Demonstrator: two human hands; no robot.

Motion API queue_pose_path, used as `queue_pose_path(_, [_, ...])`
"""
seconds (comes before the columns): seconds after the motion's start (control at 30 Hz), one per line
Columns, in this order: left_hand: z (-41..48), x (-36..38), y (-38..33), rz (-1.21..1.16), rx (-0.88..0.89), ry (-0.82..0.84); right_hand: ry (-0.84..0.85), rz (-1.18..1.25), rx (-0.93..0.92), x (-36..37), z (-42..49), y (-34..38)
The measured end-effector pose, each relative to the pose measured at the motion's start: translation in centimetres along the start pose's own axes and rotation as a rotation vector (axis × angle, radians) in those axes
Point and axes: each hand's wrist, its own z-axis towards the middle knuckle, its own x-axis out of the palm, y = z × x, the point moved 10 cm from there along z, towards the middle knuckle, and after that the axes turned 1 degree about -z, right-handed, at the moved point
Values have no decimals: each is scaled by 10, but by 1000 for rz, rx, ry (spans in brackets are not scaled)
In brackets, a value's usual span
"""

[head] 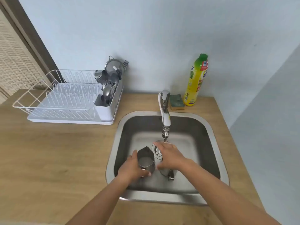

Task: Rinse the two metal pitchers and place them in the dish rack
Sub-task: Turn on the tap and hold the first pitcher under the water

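Observation:
Two metal pitchers stand in the steel sink (pixel 211 132). My left hand (pixel 131 168) grips the left pitcher (pixel 146 161) from its left side; the pitcher is upright, its spout pointing away, with a little water inside. My right hand (pixel 170 157) lies over the second pitcher (pixel 164 172) and holds it from above, just under the faucet spout (pixel 165 135). Most of that pitcher is hidden by the hand; only its lower body, its handle and a bit of rim show. The white dish rack (pixel 69 121) sits on the counter to the left of the sink.
A cutlery holder (pixel 105 96) with spoons, forks and a strainer fills the rack's right end; its plate slots hold nothing. A green sponge (pixel 177 101) and a yellow dish soap bottle (pixel 196 80) stand behind the sink. Wooden counter (pixel 56 151) surrounds it.

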Motion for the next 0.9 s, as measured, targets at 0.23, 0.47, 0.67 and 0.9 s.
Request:
queue_pose_path(0.23, [6,13,14,14,8,66,76,-107,-80,18,19,15])
queue_pose_path(0.47, [18,14,11,-33,118,107,50,-43,-44,29,15,9])
queue_pose_path(0.67, [26,-2,29,-120,-38,-27,-112,58,84,23,4,-10])
queue_pose_path(0.9, [32,4,11,-505,10,137,-135,160,115,2,1,-21])
